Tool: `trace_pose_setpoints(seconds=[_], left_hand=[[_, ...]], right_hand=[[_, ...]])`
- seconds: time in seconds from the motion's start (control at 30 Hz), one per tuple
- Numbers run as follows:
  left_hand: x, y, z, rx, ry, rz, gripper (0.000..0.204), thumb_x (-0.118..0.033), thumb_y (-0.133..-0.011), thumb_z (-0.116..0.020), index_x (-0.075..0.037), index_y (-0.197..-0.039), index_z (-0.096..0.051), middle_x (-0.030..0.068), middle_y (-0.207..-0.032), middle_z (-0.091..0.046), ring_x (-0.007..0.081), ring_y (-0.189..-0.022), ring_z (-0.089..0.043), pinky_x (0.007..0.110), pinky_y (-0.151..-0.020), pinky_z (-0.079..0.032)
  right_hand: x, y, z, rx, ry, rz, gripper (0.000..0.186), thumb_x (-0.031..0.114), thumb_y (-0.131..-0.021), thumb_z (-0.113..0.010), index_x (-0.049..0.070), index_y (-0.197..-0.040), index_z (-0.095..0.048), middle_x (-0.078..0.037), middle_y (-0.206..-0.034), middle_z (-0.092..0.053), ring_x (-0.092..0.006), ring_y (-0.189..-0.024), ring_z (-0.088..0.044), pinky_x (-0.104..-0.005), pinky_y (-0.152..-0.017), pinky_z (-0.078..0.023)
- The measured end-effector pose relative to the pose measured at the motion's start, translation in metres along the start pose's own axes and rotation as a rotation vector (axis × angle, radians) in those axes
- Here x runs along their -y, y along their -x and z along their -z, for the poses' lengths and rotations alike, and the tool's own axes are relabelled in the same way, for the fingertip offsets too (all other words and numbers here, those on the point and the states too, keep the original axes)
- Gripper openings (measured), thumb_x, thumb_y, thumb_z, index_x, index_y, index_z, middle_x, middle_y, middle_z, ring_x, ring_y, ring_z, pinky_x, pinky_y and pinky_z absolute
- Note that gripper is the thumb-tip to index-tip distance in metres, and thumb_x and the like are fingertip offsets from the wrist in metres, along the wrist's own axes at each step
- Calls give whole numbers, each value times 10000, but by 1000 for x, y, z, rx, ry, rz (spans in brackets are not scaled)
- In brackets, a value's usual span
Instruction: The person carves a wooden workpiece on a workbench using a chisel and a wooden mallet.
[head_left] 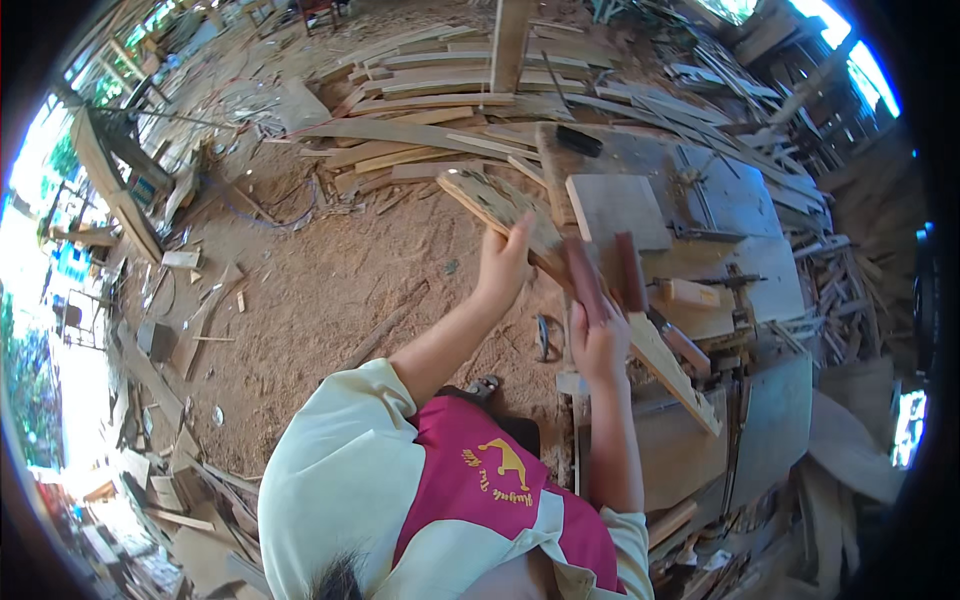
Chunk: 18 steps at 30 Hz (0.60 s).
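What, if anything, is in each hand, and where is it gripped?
The left hand grips a long wooden board by its edge, toward the far end. The right hand holds a reddish-brown block by its near end.

Tons of room left of long plank (543, 240), over dirt floor (350, 260); right side's jammed: pale board (620, 212), light block (692, 294).

I'm making out rough, flaking wood on the plank (545, 240) mid-frame. Upper right of centre, a board (618, 208) is looking smooth, matt. Lower centre, the shirt (340, 450) is showing matt cloth; left, the floor (330, 250) is looking powdery.
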<state>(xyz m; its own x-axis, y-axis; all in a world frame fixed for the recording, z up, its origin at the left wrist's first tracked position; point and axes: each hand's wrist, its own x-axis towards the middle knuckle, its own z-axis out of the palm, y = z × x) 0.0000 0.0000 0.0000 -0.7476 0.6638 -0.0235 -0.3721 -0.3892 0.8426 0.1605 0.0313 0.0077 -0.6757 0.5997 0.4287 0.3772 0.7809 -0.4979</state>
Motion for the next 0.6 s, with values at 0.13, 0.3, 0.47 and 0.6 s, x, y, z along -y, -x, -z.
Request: trace_pose_setpoints(seconds=[0.13, 0.3, 0.47, 0.6], left_hand=[[4, -4, 16, 48, -49, -33, 262, -212, -892, -532, 18, -1010, -490, 24, -925, -546, 86, -856, -478, 242, -741, -404], [19, -4, 21, 24, -19, 29, 260, -225, -889, -541, 5, -994, -483, 16, -913, -526, 86, -826, -462, 242, -727, -396], [19, 0, 25, 56, 41, 94, 275, -224, -883, -554, -6, -1026, -465, 16, -969, -513, 88, -868, -445, 244, -752, -384], [11, 7, 17, 58, 59, 75, 286, -221, -882, -555, -5, -1048, -467, 20, -997, -517, 96, -900, -451, 244, -782, -381]], right_hand=[[-25, 45, 3, -104, 46, -183, 358, 154, -855, -466, 49, -1196, -498, -190, -1019, -580, -367, -922, -556, -439, -787, -434], [-97, 144, 49, -212, 202, -693, 391, 209, -937, -376, -55, -1219, -442, -218, -1195, -506, -350, -1091, -501, -364, -886, -391], [-101, 156, 68, -539, 211, -520, 417, 252, -949, -355, -49, -1221, -453, -202, -1188, -522, -302, -1073, -523, -371, -887, -395], [-104, 161, 52, -437, 358, -905, 396, 256, -942, -381, -39, -1179, -499, -193, -1105, -574, -278, -1015, -562, -366, -837, -429]])
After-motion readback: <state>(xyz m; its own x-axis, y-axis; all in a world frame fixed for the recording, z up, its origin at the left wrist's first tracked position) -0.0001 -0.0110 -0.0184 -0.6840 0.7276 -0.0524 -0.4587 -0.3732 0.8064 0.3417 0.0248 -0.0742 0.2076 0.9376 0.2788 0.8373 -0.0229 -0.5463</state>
